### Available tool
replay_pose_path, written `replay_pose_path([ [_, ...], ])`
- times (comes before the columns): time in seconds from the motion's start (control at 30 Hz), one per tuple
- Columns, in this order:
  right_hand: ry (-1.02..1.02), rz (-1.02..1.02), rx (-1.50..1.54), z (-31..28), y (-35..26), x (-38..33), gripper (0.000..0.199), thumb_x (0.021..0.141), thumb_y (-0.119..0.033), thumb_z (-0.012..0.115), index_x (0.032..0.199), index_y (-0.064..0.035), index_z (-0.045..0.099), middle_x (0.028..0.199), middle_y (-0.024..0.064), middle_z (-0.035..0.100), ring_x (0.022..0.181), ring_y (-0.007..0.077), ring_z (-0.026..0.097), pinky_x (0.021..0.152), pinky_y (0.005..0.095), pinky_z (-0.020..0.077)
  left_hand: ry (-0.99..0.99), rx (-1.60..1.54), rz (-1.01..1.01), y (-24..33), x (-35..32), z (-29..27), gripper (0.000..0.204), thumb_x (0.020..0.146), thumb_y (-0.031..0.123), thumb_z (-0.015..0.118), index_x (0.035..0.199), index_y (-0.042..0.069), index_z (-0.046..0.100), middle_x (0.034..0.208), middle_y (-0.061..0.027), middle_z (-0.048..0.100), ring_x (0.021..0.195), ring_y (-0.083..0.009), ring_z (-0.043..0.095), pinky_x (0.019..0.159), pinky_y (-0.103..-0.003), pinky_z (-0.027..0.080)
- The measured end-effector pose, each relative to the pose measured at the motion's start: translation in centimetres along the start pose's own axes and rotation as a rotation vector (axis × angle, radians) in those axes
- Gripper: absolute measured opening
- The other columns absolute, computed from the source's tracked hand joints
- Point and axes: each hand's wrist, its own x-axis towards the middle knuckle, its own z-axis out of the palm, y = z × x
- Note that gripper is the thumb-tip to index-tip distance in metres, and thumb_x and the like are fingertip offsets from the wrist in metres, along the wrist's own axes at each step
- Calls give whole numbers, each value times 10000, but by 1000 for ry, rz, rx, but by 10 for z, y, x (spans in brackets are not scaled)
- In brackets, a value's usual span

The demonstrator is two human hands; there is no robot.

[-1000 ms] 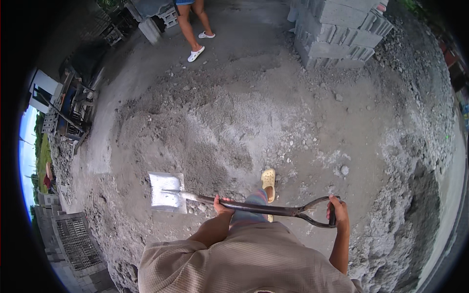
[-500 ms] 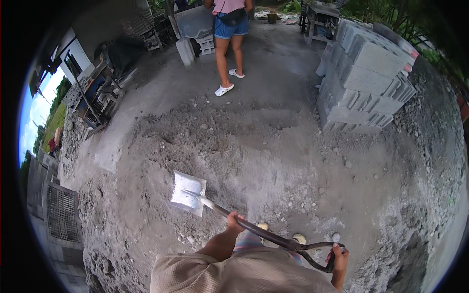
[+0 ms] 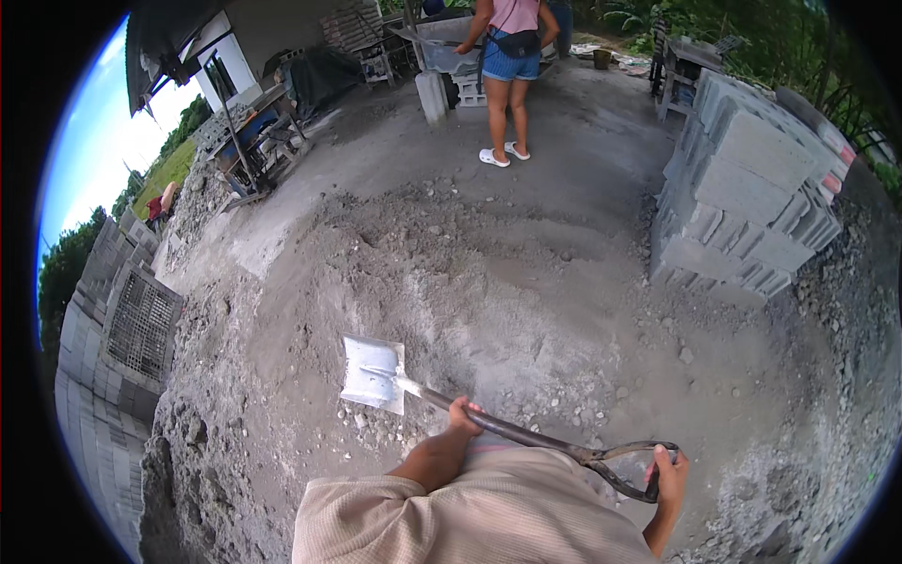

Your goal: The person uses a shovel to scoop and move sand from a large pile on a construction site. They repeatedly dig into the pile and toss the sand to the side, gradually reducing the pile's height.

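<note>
A shovel (image 3: 512, 431) with a square metal blade and a dark shaft lies across in front of my body. Its bare blade (image 3: 373, 374) points to the left, over the grey ground, with no load on it; whether it touches the ground I cannot tell. My left hand (image 3: 463, 416) is wrapped round the shaft near the blade end. At the other end, my right hand (image 3: 668, 473) grips the D-shaped handle. A low spread of loose grey sand and gravel (image 3: 395, 230) lies ahead of the blade.
A tall stack of grey concrete blocks (image 3: 752, 179) stands at the right. Ahead, a person (image 3: 512, 75) in blue shorts stands beside a grey trough (image 3: 446, 47). More blocks (image 3: 103, 376) and a grid-like panel (image 3: 141, 324) line the left. A cluttered workbench (image 3: 252, 141) stands far left.
My view has shifted, so the surroundings appear farther right. The person ahead has turned and stepped closer to the trough, one arm reaching to it. Both my hands keep their hold on the shovel.
</note>
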Motion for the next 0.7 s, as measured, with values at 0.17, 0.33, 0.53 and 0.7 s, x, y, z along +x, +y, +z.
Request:
replay_pose_path([
  [0.17, -48, 36, -15, -26, 12, 11, 289, 704, -304, 559, 659, -35, 462, 440, 40, 430, 322, 115, 405, 303, 217, 339, -21, -105, 36, -26, 4, -38, 232, 665, 216, 479, 516, 116, 332, 454, -6, 355, 436, -163, 374, 471, -305, 351],
  [0.33, -167, 19, -32, -34, 5, 21, 230, 703, -229, 573, 724, -16, 487, 454, 38, 443, 365, 103, 419, 330, 216, 348, -29, -205, 60, -48, -53, -57, 230, 680, 230, 460, 528, 115, 330, 448, -7, 347, 431, -157, 373, 468, -310, 359],
  [0.53, -319, -56, -98, -32, -4, 25, 243, 704, -253, 559, 712, -21, 490, 467, 37, 442, 370, 100, 421, 338, 208, 356, 19, -349, 114, -59, -68, -86, 209, 702, 253, 434, 574, 122, 335, 464, 17, 338, 415, -122, 379, 447, -286, 365],
  [0.7, -372, -52, -83, -22, 0, 21, 221, 699, -222, 567, 711, -15, 491, 465, 37, 449, 362, 99, 420, 340, 210, 355, -80, -370, 142, -46, -54, -118, 203, 692, 253, 447, 573, 114, 359, 490, -5, 384, 456, -158, 384, 492, -316, 354],
])
